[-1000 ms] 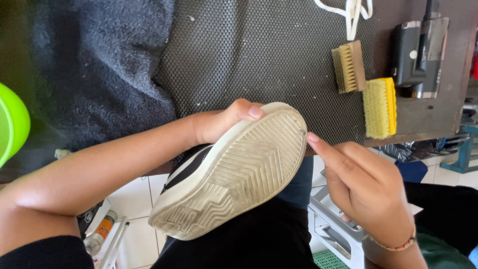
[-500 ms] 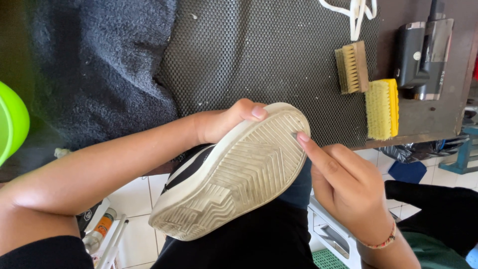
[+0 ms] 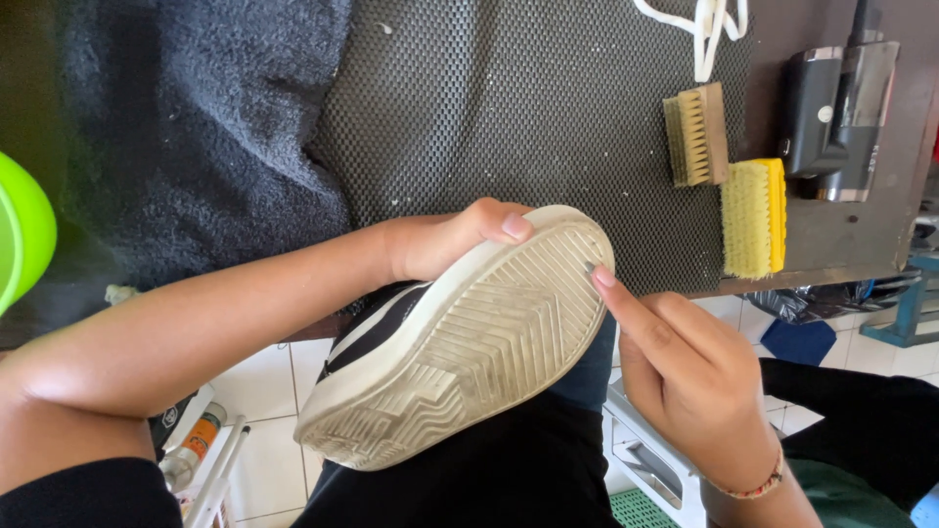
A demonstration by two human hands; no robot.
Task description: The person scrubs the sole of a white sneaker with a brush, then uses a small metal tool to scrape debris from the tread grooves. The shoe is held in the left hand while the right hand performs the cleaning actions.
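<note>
Far out past our left forearm we see the rim of a bright green bowl point(image 3: 24, 240) at the frame's edge, and beyond that arm a dark grey towel point(image 3: 196, 127) lies over the surface, meeting a black mesh mat point(image 3: 509, 108) that covers the middle. The mat stretches bare above both hands, so there is open room there, and the near edge of the surface point(image 3: 841, 249) runs just behind our right fingertip. Our left hand point(image 3: 445, 244) is closed around the upper side of a sneaker point(image 3: 460, 342), thumb pressed on the white rim near the toe, holding it sole up and tilted over our lap, off the surface. The pale ribbed sole faces us, and the black upper with white stripes shows beneath our left wrist. Our right hand point(image 3: 685, 381) holds nothing: its forefinger is stretched out, the tip touching the sole's edge at the toe, the other fingers curled in. Beyond the right hand, well apart from it, lie a small wooden brush point(image 3: 696, 135) and a yellow brush point(image 3: 755, 217), with white laces point(image 3: 706, 27) above them and a black device point(image 3: 841, 108) further right.
</note>
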